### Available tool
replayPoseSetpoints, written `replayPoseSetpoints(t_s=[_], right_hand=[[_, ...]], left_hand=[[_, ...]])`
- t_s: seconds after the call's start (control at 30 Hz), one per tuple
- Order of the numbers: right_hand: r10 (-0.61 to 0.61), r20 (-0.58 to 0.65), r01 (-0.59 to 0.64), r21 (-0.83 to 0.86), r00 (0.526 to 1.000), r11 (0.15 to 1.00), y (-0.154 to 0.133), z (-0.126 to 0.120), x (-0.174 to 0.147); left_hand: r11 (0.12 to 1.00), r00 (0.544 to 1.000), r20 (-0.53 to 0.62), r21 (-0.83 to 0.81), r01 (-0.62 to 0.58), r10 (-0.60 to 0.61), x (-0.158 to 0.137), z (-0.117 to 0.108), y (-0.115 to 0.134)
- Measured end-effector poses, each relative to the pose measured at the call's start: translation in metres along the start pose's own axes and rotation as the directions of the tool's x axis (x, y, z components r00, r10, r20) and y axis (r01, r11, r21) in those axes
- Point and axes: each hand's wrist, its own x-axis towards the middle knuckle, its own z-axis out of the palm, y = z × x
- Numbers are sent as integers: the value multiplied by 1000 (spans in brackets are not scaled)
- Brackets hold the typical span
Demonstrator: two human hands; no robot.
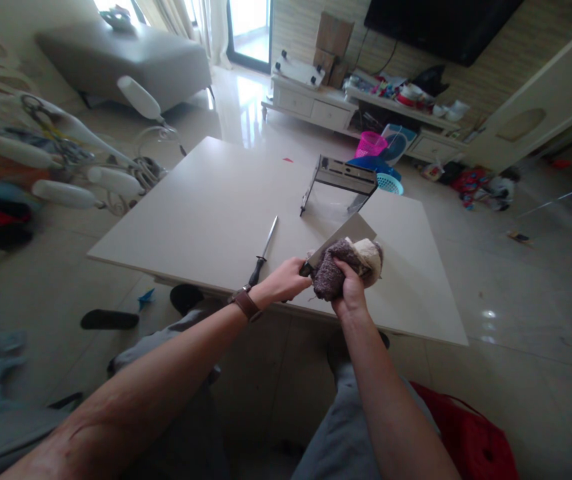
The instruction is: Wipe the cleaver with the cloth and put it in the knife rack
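Observation:
My left hand [287, 280], with a watch on its wrist, is closed around the dark handle of a cleaver [339, 235]. The wide grey blade points away to the right over the table. A bunched purple-brown and cream cloth [335, 270] is in my right hand [352, 290], pressed against the near side of the blade and hiding part of it. On the table [176, 220], left of the cleaver, lies a sharpening steel [265, 248] with a black handle. Beyond the blade stands a knife-block-like rack [343, 175] with a slotted top and clear sides.
A small red scrap [288, 159] lies near the table's far edge. Pink [371, 143] and light-blue baskets [389, 184] sit on the floor behind it. White lamp arms [116, 180] reach in from the left. A red bag [481, 427] lies by my right leg.

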Motion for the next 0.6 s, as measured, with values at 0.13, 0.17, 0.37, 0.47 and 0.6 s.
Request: replayPoseSetpoints(t_s=[0.13,0.17,0.37,0.47,0.6], right_hand=[[26,-17,-26,6,1000,1000,-2,2,-1],[22,-16,-22,5,1000,1000,-2,2,-2],[25,-19,-25,11,1000,1000,-2,2,-3],[27,-18,-26,18,999,999,-2,2,-3],[38,-9,-38,5,999,999,0,1,-1]], left_hand=[[1000,1000,0,-20,13,-13,0,0,-1],[1000,1000,0,-20,10,-10,0,0,-1],[1000,1000,-2,1,-6,6,1,0,-2],[1000,1000,1,0,-7,7,0,0,-2],[1000,1000,4,-6,6,-6,0,0,-1]])
